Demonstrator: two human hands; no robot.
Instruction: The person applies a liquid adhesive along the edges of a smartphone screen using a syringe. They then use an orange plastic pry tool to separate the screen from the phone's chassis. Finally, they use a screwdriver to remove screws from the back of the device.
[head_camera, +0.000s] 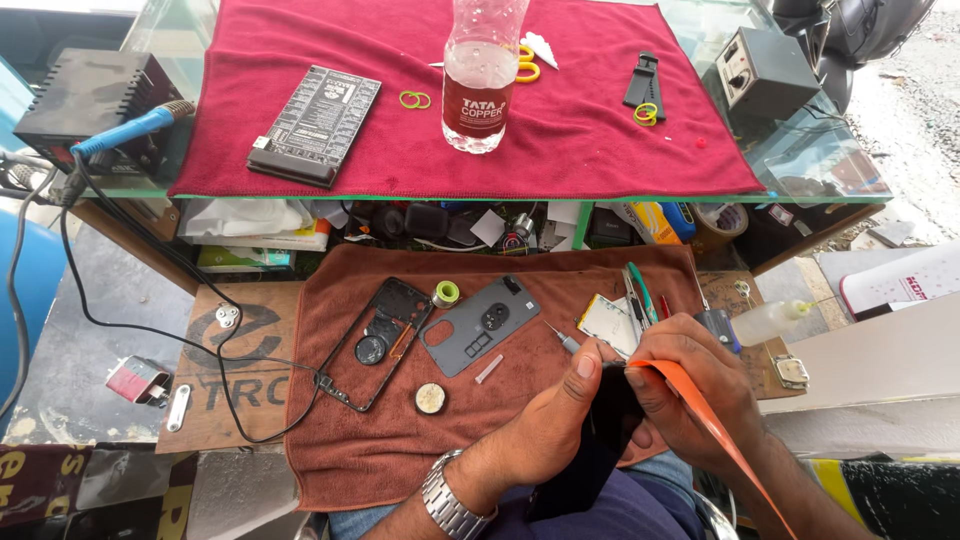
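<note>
Both hands meet at the near right of the surface (250, 400). The left hand (560, 415) grips a dark phone (610, 415) (thumb pressed on top), while the right hand (700, 390) pinches an orange strip (715, 425) at its edge.

Rough brown terry cloth (400, 440) on the worn wooden worktop (250, 380), matt grey plastic phone back cover (478, 325), glossy orange plastic strip (715, 430), clear smooth plastic bottle (480, 75), napped crimson cloth (600, 130), shiny metal watch band (450, 500)
</note>
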